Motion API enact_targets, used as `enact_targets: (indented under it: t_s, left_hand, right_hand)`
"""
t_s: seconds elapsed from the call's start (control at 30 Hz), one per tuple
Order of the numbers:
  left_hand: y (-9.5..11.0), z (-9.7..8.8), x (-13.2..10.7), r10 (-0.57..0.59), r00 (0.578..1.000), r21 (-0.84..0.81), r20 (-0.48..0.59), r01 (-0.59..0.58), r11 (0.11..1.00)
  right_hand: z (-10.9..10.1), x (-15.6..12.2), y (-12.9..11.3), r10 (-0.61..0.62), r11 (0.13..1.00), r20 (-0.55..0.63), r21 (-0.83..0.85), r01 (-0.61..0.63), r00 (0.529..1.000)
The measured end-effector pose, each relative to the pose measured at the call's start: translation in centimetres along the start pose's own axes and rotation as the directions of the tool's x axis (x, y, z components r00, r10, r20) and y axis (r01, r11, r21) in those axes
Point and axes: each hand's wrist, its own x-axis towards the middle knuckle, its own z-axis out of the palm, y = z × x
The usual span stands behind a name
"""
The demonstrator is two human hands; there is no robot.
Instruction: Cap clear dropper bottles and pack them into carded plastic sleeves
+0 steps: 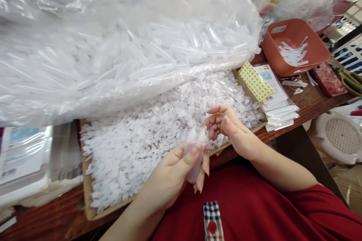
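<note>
My left hand (175, 175) is closed around a small bunch of clear plastic tubes (196, 147), held upright just above my lap. My right hand (226, 128) hovers right beside the tube tops, fingers curled and pinched together; whether a cap sits in them I cannot make out. Under both hands lies a shallow cardboard tray (89, 211) filled with small clear plastic caps (147, 135). Behind it a big clear plastic bag (113, 45) bulges with many more clear tubes.
A terracotta plastic basket (311, 51) with white strips stands at the right. A yellow dotted sheet (255, 81) and printed packets (278, 105) lie beside the tray. A patterned phone (329, 80), scissors (350, 81), a white perforated object (339, 135) and left-side packets (22, 154) crowd the wooden table (311, 101).
</note>
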Motion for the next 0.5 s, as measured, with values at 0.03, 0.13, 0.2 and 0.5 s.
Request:
enact_targets:
  t_s: [0.03, 0.13, 0.2, 0.5]
  left_hand:
    - [0.3, 0.6, 0.2, -0.005, 0.998, -0.104, -0.064, -0.002, 0.995]
    - [1.2, 2.6, 0.9, -0.019, 0.975, -0.247, -0.219, -0.037, 0.968]
    - [1.6, 4.2, 1.7, 0.026, 0.964, -0.254, -0.265, -0.096, 0.963]
    - [0.7, 11.1, 6.4, 0.103, 0.972, 0.143, -0.21, -0.073, 0.987]
  right_hand:
    - [0.1, -0.5, 0.5, 0.014, 0.997, -0.071, 0.073, -0.009, 0.997]
    - [-0.2, -1.9, 1.6, 0.059, 0.994, -0.171, 0.098, -0.042, 0.984]
    - [-0.8, -2.7, 1.8, 0.081, 0.991, -0.209, 0.118, -0.057, 0.975]
    - [-4.4, -6.0, 0.9, 0.012, 0.978, 0.001, 0.207, -0.012, 1.0]
